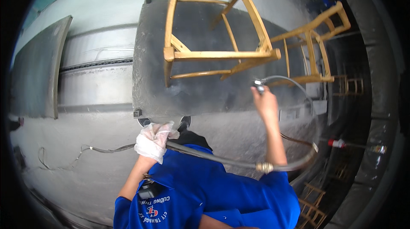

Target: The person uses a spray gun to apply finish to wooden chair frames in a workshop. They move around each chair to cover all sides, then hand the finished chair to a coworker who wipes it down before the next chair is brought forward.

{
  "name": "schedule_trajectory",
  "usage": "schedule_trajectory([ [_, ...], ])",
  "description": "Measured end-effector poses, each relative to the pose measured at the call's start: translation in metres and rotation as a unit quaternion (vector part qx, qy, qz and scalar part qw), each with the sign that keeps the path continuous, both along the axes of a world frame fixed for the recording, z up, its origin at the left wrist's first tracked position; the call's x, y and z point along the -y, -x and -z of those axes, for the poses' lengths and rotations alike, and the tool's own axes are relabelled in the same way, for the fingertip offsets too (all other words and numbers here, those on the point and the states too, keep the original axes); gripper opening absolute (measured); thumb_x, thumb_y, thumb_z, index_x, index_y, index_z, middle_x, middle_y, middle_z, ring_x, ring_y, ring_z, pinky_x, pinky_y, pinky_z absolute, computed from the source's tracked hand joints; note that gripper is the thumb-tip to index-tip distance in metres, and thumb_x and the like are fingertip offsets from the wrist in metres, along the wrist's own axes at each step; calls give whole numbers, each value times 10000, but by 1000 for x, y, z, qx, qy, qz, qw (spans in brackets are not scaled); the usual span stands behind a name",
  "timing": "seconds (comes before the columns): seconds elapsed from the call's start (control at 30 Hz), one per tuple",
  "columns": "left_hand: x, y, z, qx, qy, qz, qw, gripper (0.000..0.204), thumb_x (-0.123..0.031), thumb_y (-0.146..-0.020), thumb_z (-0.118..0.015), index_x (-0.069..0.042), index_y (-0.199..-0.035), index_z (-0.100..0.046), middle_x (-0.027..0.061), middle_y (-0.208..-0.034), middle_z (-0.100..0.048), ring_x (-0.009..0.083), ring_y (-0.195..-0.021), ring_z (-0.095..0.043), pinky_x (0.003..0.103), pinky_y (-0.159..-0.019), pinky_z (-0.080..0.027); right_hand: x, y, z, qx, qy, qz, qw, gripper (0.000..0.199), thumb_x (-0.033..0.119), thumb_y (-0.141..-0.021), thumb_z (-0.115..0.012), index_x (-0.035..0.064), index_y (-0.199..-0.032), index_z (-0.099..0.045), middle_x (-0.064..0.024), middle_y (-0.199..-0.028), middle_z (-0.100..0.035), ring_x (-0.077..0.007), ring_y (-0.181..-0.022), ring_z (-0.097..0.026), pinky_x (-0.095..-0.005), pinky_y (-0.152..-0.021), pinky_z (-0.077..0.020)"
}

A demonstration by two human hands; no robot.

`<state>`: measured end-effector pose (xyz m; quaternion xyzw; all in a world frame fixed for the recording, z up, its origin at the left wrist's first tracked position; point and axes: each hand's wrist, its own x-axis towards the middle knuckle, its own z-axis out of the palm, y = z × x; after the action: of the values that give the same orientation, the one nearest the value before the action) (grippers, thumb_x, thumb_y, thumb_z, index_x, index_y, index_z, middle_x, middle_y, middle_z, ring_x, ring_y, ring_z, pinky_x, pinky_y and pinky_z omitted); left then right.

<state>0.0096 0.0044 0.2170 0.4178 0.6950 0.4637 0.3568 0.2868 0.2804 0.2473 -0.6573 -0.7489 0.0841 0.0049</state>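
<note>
Grey spray platform (188,88), dusty floor (85,173), chair frame (218,49)

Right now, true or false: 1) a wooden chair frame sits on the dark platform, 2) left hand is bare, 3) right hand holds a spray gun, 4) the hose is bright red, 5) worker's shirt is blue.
1) The wooden chair frame sits on the dark platform: true.
2) False. The left hand wears a thin clear plastic glove.
3) The right hand holds the spray gun: true.
4) False. The hose is grey; the left hand grips it.
5) The shirt is blue: true.
</note>
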Motion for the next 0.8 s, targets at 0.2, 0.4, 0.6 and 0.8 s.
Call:
schedule_trajectory([
  [0.2, -21, 0, -47, 145, 13, -6, 989, 262, -257, -974, -635, -31, -1007, -762, 139, -830, -736, 245, -734, -670, 348, -689, -520, -48, 83, -138, -34, -95, -208, 973, 367, 403, -934, -688, 54, -1045, -660, -201, -772, -692, -418, -803, -684, -454, -674, -537],
  [0.4, -17, 39, -46, 121, -58, 13, 991, 240, -223, -966, -633, -29, -1024, -761, 119, -806, -716, 209, -703, -643, 336, -677, -516, -158, 232, -73, 155, -130, -328, 923, 513, 572, -934, -602, 74, -1039, -666, -191, -832, -716, -404, -867, -695, -494, -759, -561],
  [0.6, -9, 73, -12, 244, 76, 1, 967, 254, -149, -948, -586, -57, -1157, -699, 96, -940, -722, 241, -812, -663, 358, -759, -532, -192, 224, -29, 240, 28, -315, 918, 606, 628, -910, -605, 109, -1213, -681, -201, -985, -734, -386, -980, -691, -490, -850, -551],
  [0.8, -34, 84, -7, 210, 1, 16, 978, 290, -259, -993, -613, -16, -887, -731, 89, -709, -676, 169, -648, -612, 335, -617, -489, -162, 184, -35, 216, 124, -257, 934, 580, 583, -922, -629, 71, -1188, -683, -224, -1010, -725, -401, -1029, -675, -460, -875, -536],
])
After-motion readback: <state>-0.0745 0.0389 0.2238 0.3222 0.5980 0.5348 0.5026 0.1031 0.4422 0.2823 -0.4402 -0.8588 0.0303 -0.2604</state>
